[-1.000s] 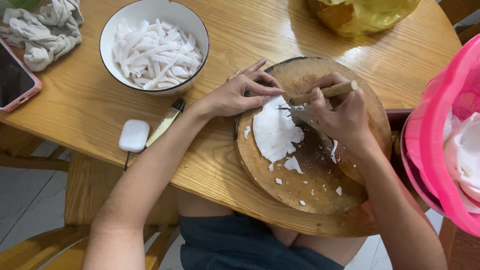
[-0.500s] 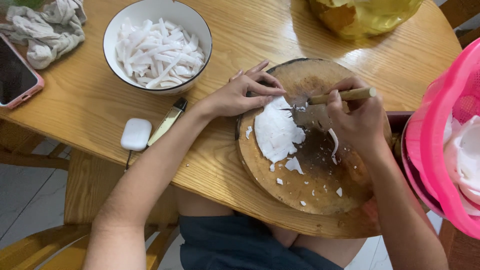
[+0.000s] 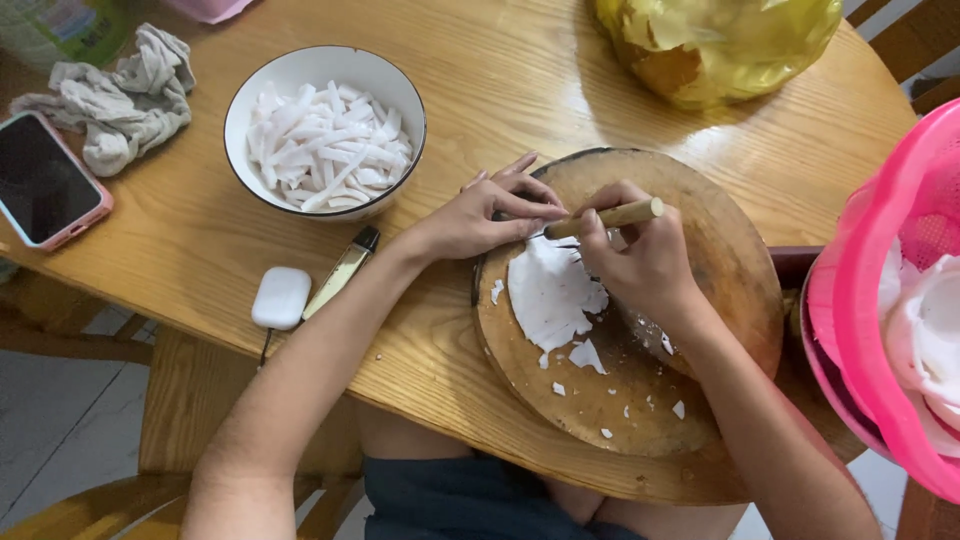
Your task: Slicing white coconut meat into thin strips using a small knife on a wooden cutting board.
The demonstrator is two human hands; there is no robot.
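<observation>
The right hand (image 3: 640, 262) clamps a wooden-handled knife (image 3: 605, 217) over the white flat coconut piece (image 3: 548, 292); the left hand (image 3: 480, 215) presses it, fingers spread, on the round wooden board (image 3: 720, 300).

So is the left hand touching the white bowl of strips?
Apart. The head view shows the left hand at the edge of the round cutting board, with bare tabletop between it and the white bowl.

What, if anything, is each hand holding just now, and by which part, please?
The right hand grips a knife by its wooden handle. The left hand grasps nothing; its fingers press on the white coconut piece at its upper edge.
</observation>
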